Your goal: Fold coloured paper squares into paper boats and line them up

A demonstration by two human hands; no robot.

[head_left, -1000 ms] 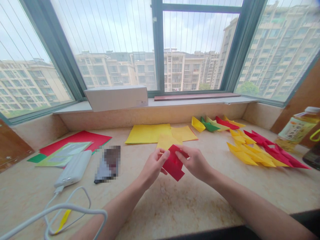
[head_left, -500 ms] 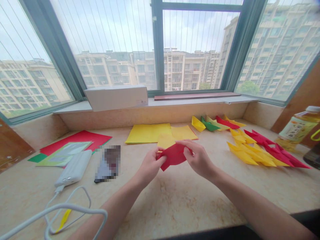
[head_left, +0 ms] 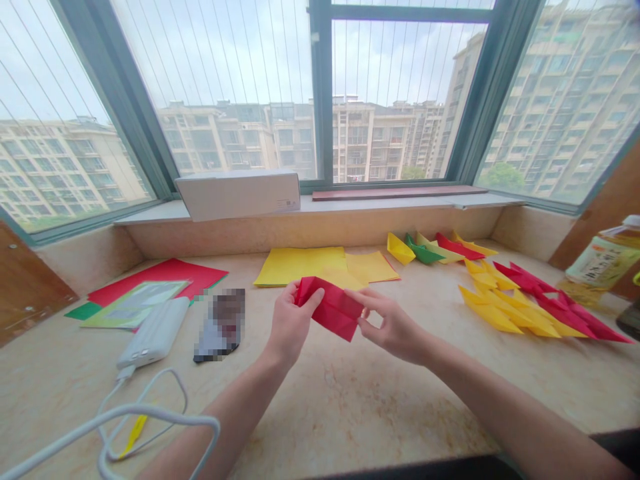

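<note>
One folded red paper (head_left: 334, 312) is held up on the near side of the yellow sheets (head_left: 287, 265), seemingly lifted off the surface (head_left: 350, 407). The left hand (head_left: 292, 320) is closed in a flat pinch on the paper's left end, thumb laid across the face and fingers behind. The right hand (head_left: 393, 325) is only lightly closed, with a gap showing between thumb and forefinger; their tips meet the paper's right end, and its other fingers are too hidden to judge.

Faint crease lines cross the red face. The paper should be almost weightless and easily bent, a little stiffer where layers lie together, and dry enough not to slip. A light touch is unlikely to tear it, yet a hard squeeze or a twist could leave stray creases. The best hold would be at the ends, thumb on top and fingers flat below, close to the folds, where layers support each other; the middle is better left unpressed.

Right of the yellow sheets stand small folded boats (head_left: 423, 251); farther right and nearer lie folded yellow and red pieces (head_left: 520, 316).
</note>
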